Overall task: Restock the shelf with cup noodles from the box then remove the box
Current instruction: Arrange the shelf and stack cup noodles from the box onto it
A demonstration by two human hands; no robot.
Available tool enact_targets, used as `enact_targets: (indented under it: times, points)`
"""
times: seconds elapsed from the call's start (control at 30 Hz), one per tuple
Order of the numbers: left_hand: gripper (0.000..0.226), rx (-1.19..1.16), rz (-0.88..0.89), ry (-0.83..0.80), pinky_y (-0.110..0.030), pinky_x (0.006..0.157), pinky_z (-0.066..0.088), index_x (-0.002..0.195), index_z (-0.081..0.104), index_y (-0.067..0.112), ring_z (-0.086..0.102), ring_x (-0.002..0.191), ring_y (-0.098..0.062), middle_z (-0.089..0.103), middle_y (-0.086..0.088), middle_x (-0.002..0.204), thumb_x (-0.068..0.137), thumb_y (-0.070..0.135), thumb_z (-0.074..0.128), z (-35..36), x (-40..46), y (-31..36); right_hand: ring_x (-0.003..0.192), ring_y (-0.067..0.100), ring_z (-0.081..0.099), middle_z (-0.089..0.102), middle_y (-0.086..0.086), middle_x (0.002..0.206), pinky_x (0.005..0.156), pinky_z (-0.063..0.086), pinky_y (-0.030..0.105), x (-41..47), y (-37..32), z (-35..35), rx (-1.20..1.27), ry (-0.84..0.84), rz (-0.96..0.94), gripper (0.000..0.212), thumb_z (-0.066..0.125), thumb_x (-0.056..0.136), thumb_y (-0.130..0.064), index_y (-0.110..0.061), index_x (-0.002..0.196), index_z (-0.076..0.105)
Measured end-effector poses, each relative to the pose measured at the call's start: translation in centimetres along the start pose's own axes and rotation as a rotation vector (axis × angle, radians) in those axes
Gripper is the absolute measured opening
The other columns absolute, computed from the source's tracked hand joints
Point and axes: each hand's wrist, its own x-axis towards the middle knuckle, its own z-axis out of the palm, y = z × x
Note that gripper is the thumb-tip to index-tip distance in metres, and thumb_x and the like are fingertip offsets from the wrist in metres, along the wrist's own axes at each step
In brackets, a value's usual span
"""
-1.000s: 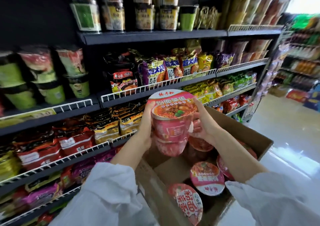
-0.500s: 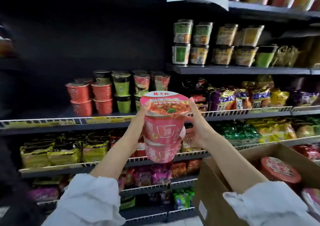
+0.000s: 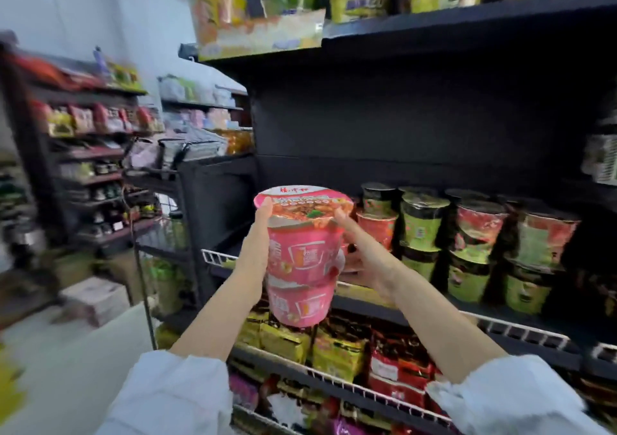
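Here the person holds two stacked pink cup noodles (image 3: 302, 257) between both hands, in front of the dark shelf (image 3: 367, 301) where other cups already stand. The left hand (image 3: 255, 251) lies along the stack's left side with its fingers (image 3: 265, 209) reaching up to the rim of the top cup; the right hand (image 3: 365, 257) cups the right side, its fingers (image 3: 344, 220) curved against the wall of the top cup. Both hands are closed on the stack, not loose. The box is not in view. To do this step well, I would judge that the stack should stay upright and be pressed evenly from both sides, since the lower cup seems held only by nesting and by the palms; a tilt could let it slip out. The open room lies to the left of the red cups (image 3: 377, 227) and green cups (image 3: 422, 231), a bare stretch of shelf running to the black side panel (image 3: 220, 200). The white wire rail (image 3: 217, 256) along the shelf's front edge stands up a little, so the base of the stack likely has to clear it before going down. The shelf above (image 3: 467, 27) is well apart from the lids, so height seems ample. Setting the stack just beside the red cups would keep the row tight without knocking them.
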Motion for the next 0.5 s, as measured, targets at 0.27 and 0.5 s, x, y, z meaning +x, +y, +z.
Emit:
enact_targets:
  times: [0.27,0.5]
  points:
    - [0.050,0.069,0.025,0.108,-0.020,0.055,0.041,0.109,0.054,0.027,0.055,0.070,-0.003,0.061,0.009,0.081,0.090,0.066,0.030,-4.5,12.7,1.0,0.123,0.024,0.051,0.057,0.003,0.130,0.108,0.037,0.046,14.6,-2.0,4.8,0.060,0.017,-0.027,0.071,0.042,0.076,-0.075,-0.029,0.130,0.048]
    - [0.038,0.119,-0.017,0.018,-0.011,0.040,0.045,0.094,0.053,0.025,0.054,0.059,-0.004,0.062,0.007,0.061,0.094,0.057,0.032,-7.8,26.9,0.3,0.116,0.020,0.050,0.061,-0.006,0.101,0.111,0.031,0.049,28.0,-1.7,7.7,0.112,0.100,-0.037,0.058,0.036,0.084,-0.070,-0.030,0.123,0.051]
